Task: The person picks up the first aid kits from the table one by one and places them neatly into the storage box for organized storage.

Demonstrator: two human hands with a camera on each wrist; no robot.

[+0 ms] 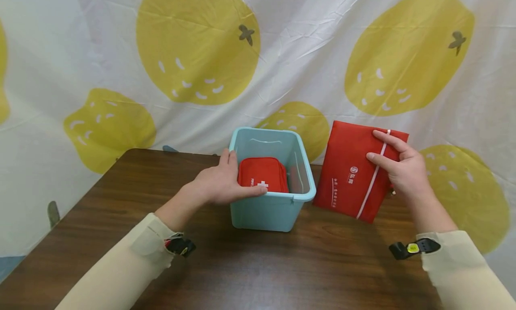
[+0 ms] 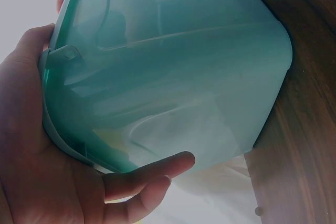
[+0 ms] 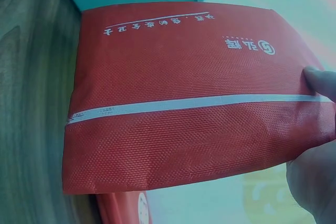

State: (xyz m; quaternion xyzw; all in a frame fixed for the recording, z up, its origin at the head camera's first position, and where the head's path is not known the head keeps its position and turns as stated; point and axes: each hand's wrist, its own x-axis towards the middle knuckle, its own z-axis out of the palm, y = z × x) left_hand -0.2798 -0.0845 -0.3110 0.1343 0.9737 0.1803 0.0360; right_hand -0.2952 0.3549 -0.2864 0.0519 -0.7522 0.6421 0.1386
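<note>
A light blue plastic bin (image 1: 262, 213) stands on the table, with a red first-aid pouch (image 1: 264, 171) bearing a white cross inside it. My left hand (image 1: 221, 180) rests on the bin's near left corner, thumb along the front rim. In the left wrist view, straight fingers (image 2: 152, 174) lie against the bin's outer wall. To the right of the bin, my right hand (image 1: 407, 166) pinches a flat red fabric bag (image 1: 350, 166) by its upper right part. White lettering and a pale stripe run across the bag (image 3: 194, 77), which is tilted beside the bin.
Partly hidden behind the bag is another red object (image 3: 123, 208) with a white oval mark. A brown wooden table (image 1: 258, 265) bears everything. Behind it hangs a white curtain (image 1: 298, 41) printed with yellow fruit.
</note>
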